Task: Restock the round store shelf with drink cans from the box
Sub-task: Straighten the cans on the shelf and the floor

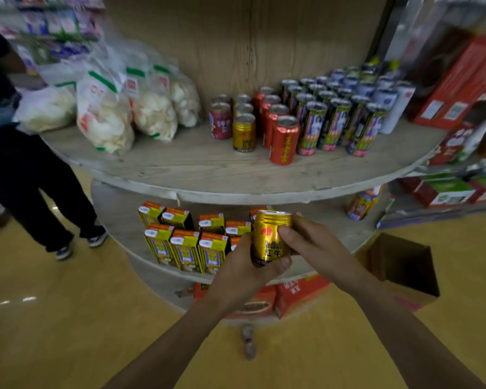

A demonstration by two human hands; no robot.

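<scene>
- Both hands wrap one gold can (270, 238), upright below the round shelf (197, 167): left hand (243, 272) cups its base, right hand (310, 242) fingers press its side.
- Gold row (244, 127) at twelve o'clock holds few; more stocking likely remains.
- Box (403, 269) at three o'clock: contents hidden.
</scene>
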